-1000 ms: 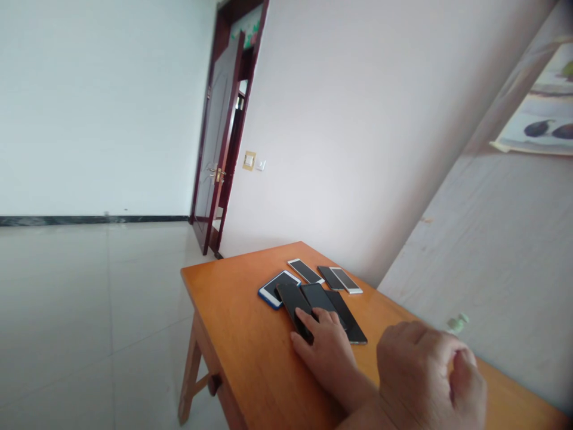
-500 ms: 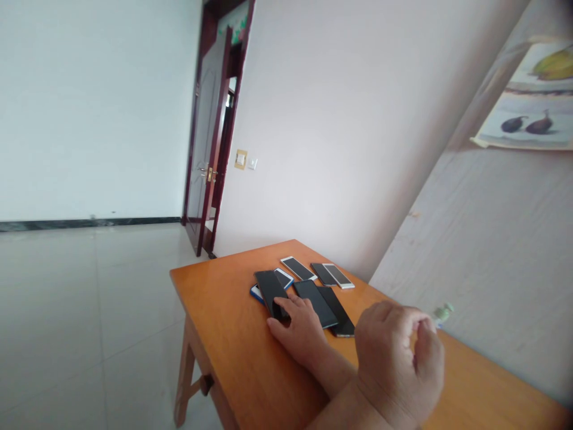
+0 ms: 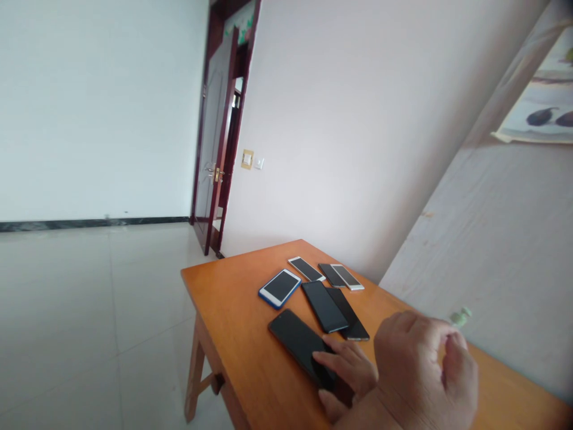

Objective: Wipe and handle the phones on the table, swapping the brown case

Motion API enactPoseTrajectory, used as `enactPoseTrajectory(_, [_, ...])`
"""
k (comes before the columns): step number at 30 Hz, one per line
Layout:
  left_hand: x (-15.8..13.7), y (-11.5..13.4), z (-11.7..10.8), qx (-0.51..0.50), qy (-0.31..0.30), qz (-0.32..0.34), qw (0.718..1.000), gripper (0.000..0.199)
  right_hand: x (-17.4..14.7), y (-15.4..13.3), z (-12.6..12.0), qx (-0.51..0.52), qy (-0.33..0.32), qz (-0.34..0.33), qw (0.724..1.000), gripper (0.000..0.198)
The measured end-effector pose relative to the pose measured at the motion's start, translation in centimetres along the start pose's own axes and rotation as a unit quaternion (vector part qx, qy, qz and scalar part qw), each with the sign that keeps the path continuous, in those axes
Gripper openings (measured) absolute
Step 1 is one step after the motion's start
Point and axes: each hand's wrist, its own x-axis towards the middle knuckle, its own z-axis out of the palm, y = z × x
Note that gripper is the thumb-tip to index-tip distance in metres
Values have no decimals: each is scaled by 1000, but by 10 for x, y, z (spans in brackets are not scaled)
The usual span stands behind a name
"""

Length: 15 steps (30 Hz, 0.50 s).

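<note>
My right hand (image 3: 351, 369) reaches across the wooden table, its fingers and thumb around the near end of a black smartphone (image 3: 299, 343). Its wrist is hidden behind my left hand (image 3: 423, 364), which is raised close to the camera in a loose fist. A gap shows between that thumb and the curled fingers, with nothing visible in it. Just beyond the held phone lies a white-fronted smartphone with a blue edge (image 3: 280, 288). Right of it, a dark smartphone (image 3: 324, 306) partly covers another black smartphone (image 3: 353, 319).
Farther back on the table (image 3: 224, 298) lie a white smartphone (image 3: 306, 269) and another white one (image 3: 348, 277) overlapping a dark one (image 3: 330, 275). A green bottle top (image 3: 461, 315) shows by the wall. A door (image 3: 215, 137) stands ajar at the back.
My right hand has drawn the black smartphone off the blue-edged one, nearer to me and rightward. The blue-edged smartphone is now fully uncovered. My left hand stays curled; the view has shifted slightly.
</note>
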Motion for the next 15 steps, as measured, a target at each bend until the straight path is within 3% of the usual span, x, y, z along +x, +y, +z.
enactPoseTrajectory(4, [1, 0, -1, -3, 8, -31, 999, 11, 4, -4, 3, -36, 23, 56, 998, 47])
enactPoseTrajectory(11, [6, -8, -3, -12, 20, -36, 999, 11, 64, -43, 15, 6, 15, 65, 998, 51])
enactPoseTrajectory(15, [10, -10, -6, -16, 46, -63, 997, 12, 75, -52, 3, 13, 52, 49, 997, 50])
